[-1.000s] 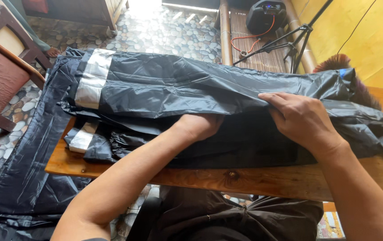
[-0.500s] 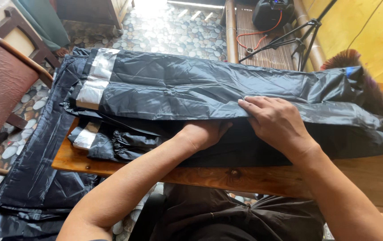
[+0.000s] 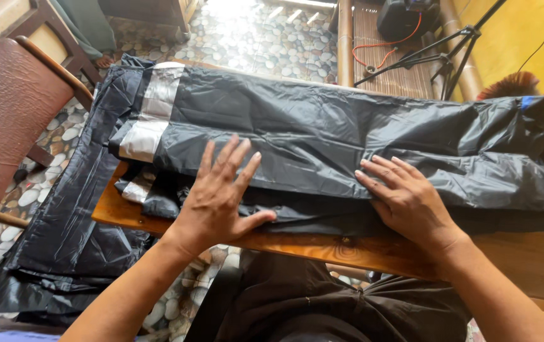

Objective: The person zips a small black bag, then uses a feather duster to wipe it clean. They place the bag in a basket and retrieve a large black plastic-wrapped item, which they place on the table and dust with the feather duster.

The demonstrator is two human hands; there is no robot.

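A black shiny rain garment (image 3: 322, 136) with grey reflective bands (image 3: 151, 117) lies folded lengthwise across a wooden table (image 3: 322, 244). My left hand (image 3: 221, 190) rests flat on its near edge, fingers spread, pressing the fabric down. My right hand (image 3: 405, 199) lies flat on the garment further right, fingers together and pointing left. Neither hand grips anything. More black fabric (image 3: 63, 234) hangs off the table's left end down to the floor.
A brown padded wooden chair (image 3: 6, 120) stands at the left. The floor is pebbled stone (image 3: 265, 38). A black tripod (image 3: 436, 54), an orange cable and a dark bag are at the back right, beside a yellow wall (image 3: 531, 38).
My left hand came out from under the fold and now lies flat on top. My right hand slid left and down along the garment, which now lies flatter.
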